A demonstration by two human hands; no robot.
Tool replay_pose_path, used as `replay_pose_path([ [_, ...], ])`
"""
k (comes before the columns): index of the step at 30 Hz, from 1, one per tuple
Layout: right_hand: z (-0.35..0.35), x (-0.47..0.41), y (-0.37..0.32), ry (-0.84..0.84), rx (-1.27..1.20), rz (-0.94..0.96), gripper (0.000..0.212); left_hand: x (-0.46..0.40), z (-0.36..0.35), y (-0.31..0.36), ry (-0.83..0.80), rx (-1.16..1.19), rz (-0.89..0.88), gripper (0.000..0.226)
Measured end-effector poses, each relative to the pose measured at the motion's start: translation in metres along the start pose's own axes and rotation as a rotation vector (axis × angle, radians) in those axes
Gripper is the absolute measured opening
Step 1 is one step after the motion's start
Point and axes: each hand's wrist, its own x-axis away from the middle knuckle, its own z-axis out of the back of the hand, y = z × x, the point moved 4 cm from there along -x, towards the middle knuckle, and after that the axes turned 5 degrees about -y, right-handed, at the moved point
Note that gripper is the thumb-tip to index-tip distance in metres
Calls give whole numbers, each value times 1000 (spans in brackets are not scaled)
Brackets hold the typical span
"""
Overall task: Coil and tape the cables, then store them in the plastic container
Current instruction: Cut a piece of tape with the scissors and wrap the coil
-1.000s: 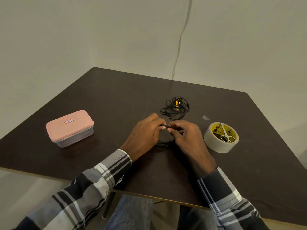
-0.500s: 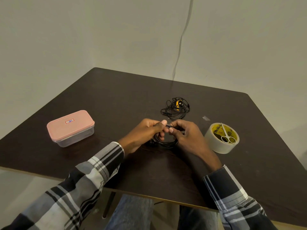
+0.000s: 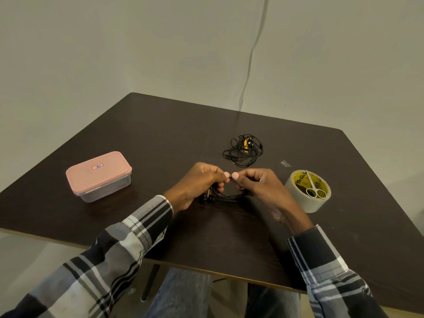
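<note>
I watch the left hand (image 3: 197, 182) and the right hand (image 3: 259, 187) meet thumb to thumb just above the dark brown wooden table (image 3: 160, 134), both pinched on the thin black earphone cable (image 3: 226, 196), whose loops hang between the palms with the dark earbuds dangling at the left. A second ago the hands lay lower and flatter on the wood with little wire showing; they have since lifted and tilted inward, and a rounder bundle now sags below the fingers, which I take to mean the coil is nearly closed and taping comes next. Just right of the right hand stands the wide roll of beige packing tape (image 3: 298, 198), small silver scissors (image 3: 314, 189) resting in its core, and a scrap of clear tape (image 3: 285, 164) lies beyond it. Farther off sits a second loose black cable with a yellow piece (image 3: 243, 149), not yet coiled. Well to the left, the clear plastic container with the pink lid (image 3: 98, 175) waits shut.
</note>
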Motion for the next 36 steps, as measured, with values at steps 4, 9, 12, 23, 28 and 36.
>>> replay_pose_path([
  [4, -1, 2, 0, -24, -74, -78, 25, 1, 1, -2, 2, 8, 1, 25],
  [9, 6, 8, 3, -15, -179, -155, 13, 4, 8, -12, 55, 19, 41, 25],
  [12, 4, 8, 12, 22, -35, -196, 18, 5, 13, -18, 136, -241, 20, 20],
  [23, 10, 7, 17, 230, 593, -41, 14, 10, 20, -20, 229, -640, -54, 14],
  [28, 20, 5, 5, 334, 584, 68, 14, 12, 33, -12, 298, -626, -112, 17],
  [36, 8, -13, -34, 217, 636, 327, 20, 21, 47, 16, 338, -714, -226, 16],
])
